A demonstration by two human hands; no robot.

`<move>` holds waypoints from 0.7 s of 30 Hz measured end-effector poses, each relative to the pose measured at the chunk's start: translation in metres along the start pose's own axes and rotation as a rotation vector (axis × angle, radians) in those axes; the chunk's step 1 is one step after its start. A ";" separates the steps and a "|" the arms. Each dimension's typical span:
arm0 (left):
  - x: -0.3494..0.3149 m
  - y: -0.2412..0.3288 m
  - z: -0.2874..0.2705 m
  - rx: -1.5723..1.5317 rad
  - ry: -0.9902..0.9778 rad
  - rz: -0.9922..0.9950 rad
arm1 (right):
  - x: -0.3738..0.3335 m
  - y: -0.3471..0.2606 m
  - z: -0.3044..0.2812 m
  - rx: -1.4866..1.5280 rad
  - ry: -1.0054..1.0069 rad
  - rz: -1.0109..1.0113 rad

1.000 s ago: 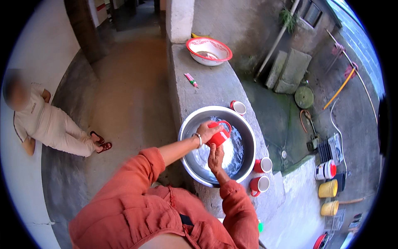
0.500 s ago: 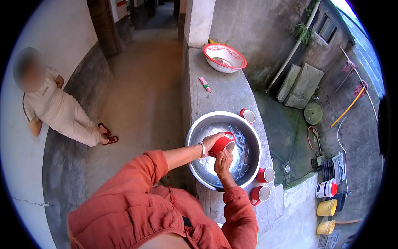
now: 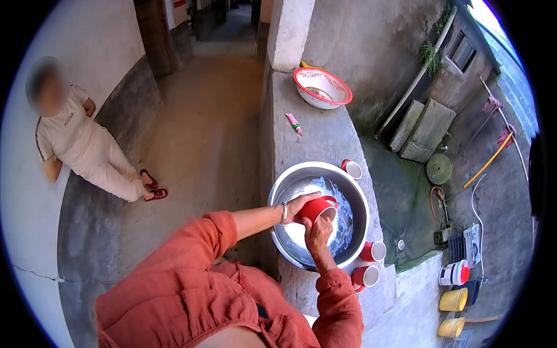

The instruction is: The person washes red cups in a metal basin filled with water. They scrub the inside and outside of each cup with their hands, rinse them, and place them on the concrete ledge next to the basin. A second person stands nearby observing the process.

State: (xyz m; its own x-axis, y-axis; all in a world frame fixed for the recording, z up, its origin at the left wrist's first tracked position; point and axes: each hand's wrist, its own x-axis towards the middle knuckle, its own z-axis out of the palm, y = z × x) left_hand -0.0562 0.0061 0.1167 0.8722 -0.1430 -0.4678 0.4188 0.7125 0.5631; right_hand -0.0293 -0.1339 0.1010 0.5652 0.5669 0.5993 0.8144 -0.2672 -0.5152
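A red mug (image 3: 318, 209) with a pale inside is tilted over a wide steel basin (image 3: 278, 184) holding water. My left hand (image 3: 297, 206), with a bangle at the wrist, is closed round the mug's far-left side. My right hand (image 3: 317, 235) is closed at the mug's near rim, its fingertips inside the mouth and partly hidden. Whether those fingers also hold a cloth or sponge does not show. Three more red mugs stand or lie beside the basin: one mug (image 3: 352, 169) at its far right, a second mug (image 3: 373, 251) and a third mug (image 3: 366, 278) at its near right.
The basin sits on a concrete ledge (image 3: 325, 137). Farther along it are a red-rimmed enamel basin (image 3: 323, 100) and a small tube (image 3: 294, 123). A person (image 3: 81, 136) leans on the left wall. Below, at right, are yellow buckets (image 3: 452, 300) and a white pail (image 3: 452, 274).
The mug has turned slightly in my hands, and my right hand's fingers have shifted at its rim. The whole view has moved a little, so everything sits slightly lower.
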 end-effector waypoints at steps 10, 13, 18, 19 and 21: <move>-0.012 -0.007 -0.011 0.631 0.310 0.782 | 0.040 -0.056 0.022 0.753 0.379 0.688; -0.017 0.003 -0.008 0.141 0.263 0.294 | 0.011 -0.022 0.024 0.158 0.095 0.110; -0.003 -0.017 -0.023 0.240 0.332 0.535 | 0.027 -0.059 0.028 0.542 0.244 0.666; -0.015 -0.013 -0.015 0.404 0.361 0.673 | 0.041 -0.062 0.022 0.662 0.328 0.855; -0.003 -0.016 -0.021 0.529 0.402 0.728 | 0.055 -0.057 0.017 0.772 0.466 1.048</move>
State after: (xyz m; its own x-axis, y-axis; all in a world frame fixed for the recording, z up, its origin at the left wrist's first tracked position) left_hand -0.0707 0.0093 0.0950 0.8522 0.5226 -0.0272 -0.0424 0.1207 0.9918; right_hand -0.0470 -0.0744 0.1530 0.9783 0.0199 -0.2063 -0.2065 0.1797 -0.9618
